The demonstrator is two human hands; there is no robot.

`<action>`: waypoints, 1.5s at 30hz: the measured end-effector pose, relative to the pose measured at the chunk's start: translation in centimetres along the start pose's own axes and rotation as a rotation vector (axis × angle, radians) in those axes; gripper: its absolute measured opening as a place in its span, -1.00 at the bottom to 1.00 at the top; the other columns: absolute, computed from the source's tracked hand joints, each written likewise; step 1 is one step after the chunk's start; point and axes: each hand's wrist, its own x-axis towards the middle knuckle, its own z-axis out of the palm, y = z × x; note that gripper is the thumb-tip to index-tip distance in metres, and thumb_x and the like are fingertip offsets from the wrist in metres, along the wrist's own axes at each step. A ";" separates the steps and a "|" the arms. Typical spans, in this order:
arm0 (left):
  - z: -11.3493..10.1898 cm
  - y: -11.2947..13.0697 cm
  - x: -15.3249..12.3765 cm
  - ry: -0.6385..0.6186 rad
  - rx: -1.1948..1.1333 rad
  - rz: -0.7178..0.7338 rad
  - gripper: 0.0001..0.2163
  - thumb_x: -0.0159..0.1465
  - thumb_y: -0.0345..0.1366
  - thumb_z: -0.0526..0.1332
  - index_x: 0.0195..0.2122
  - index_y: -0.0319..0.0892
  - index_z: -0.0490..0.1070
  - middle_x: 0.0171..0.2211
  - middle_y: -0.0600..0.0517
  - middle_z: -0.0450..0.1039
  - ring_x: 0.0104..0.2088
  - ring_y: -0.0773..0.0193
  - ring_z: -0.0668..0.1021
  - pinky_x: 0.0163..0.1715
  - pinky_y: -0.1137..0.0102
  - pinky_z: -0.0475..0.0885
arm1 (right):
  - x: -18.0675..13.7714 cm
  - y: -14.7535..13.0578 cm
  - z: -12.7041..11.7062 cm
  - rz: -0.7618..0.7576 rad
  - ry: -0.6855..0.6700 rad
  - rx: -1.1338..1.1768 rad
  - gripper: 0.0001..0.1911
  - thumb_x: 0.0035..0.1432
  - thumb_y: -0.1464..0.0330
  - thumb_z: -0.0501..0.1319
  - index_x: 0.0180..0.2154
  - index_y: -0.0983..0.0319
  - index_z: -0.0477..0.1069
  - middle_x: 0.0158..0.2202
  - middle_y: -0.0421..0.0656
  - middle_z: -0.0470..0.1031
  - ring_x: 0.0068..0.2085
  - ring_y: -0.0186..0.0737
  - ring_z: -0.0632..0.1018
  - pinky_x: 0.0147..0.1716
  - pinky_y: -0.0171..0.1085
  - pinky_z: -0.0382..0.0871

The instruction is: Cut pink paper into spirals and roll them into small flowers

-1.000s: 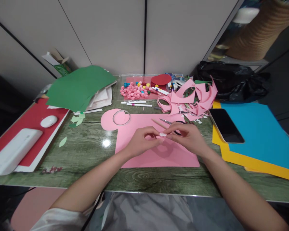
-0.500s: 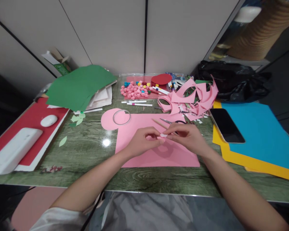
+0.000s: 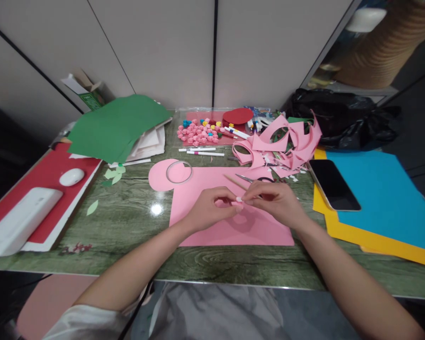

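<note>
Between my two hands, above a pink paper sheet (image 3: 230, 231), is a small white-and-pink piece (image 3: 238, 199), too small to identify further. My left hand (image 3: 214, 205) pinches it between thumb and fingertips. From the other side, my right hand (image 3: 271, 200) has thumb and forefinger closed at its right edge. Just behind the right hand lie scissors (image 3: 244, 178) and a thin wooden stick (image 3: 233, 181), both partly hidden by the fingers. A round pink paper piece (image 3: 159, 175) and a roll of tape (image 3: 179, 182) overlap the sheet's left corner.
Pink rolled flowers (image 3: 198, 134) sit on a clear tray at the back, with white pens (image 3: 205, 154) before them. Pink paper scraps (image 3: 269, 141) are heaped at right. A phone (image 3: 335, 184) rests on blue paper (image 3: 386, 198). Green paper (image 3: 116, 125) and a white device (image 3: 24, 219) are left.
My right fingertips have shifted very slightly right and up along the small white piece. My left hand and the things on the table stay as they were.
</note>
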 end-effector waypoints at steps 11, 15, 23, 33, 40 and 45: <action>0.0 0.0 0.0 -0.008 0.020 0.007 -0.86 0.10 -0.28 0.25 -0.39 -0.26 0.47 -0.41 -0.01 0.45 -0.36 0.31 0.44 -0.32 0.43 0.32 | 0.2 -0.1 0.2 -0.029 -0.023 0.012 -0.93 0.04 0.35 0.26 -0.40 0.18 0.53 -0.42 -0.17 0.52 -0.32 -0.23 0.49 -0.26 -0.18 0.38; 0.1 0.1 0.0 -0.010 0.015 -0.003 -0.88 0.09 -0.30 0.25 -0.41 -0.26 0.47 -0.43 -0.01 0.46 -0.36 0.31 0.45 -0.31 0.42 0.31 | 0.1 -0.2 0.2 0.023 -0.017 0.002 -0.87 0.03 0.31 0.27 -0.33 0.18 0.53 -0.39 -0.17 0.54 -0.32 -0.23 0.50 -0.29 -0.20 0.38; 0.1 0.1 0.0 -0.015 -0.013 -0.013 -0.86 0.10 -0.27 0.24 -0.40 -0.25 0.48 -0.43 0.00 0.46 -0.37 0.31 0.45 -0.32 0.42 0.32 | 0.1 -0.1 0.0 0.045 -0.047 -0.008 -0.82 0.03 0.29 0.26 -0.30 0.20 0.53 -0.36 -0.13 0.54 -0.30 -0.21 0.50 -0.27 -0.22 0.35; 0.0 0.2 0.0 -0.021 0.006 -0.008 -0.88 0.10 -0.30 0.23 -0.40 -0.25 0.48 -0.43 0.00 0.46 -0.38 0.32 0.45 -0.34 0.43 0.31 | 0.1 -0.1 0.0 0.052 -0.031 -0.008 -0.82 0.00 0.25 0.28 -0.34 0.19 0.54 -0.39 -0.13 0.54 -0.33 -0.20 0.50 -0.31 -0.22 0.35; 0.2 0.2 -0.1 0.002 0.117 0.041 -0.90 0.09 -0.33 0.23 -0.39 -0.23 0.49 -0.41 0.00 0.49 -0.35 0.29 0.49 -0.29 0.42 0.35 | 0.1 0.0 0.1 0.057 -0.047 -0.043 -0.85 0.04 0.28 0.26 -0.36 0.20 0.52 -0.39 -0.15 0.52 -0.32 -0.20 0.50 -0.31 -0.20 0.36; 0.3 0.2 -0.2 0.000 0.189 0.089 -0.90 0.08 -0.36 0.22 -0.37 -0.22 0.48 -0.39 0.00 0.50 -0.35 0.29 0.50 -0.27 0.42 0.37 | 0.1 -0.2 0.1 0.058 -0.049 -0.059 -0.89 0.04 0.31 0.25 -0.38 0.21 0.50 -0.41 -0.18 0.51 -0.33 -0.22 0.49 -0.29 -0.21 0.36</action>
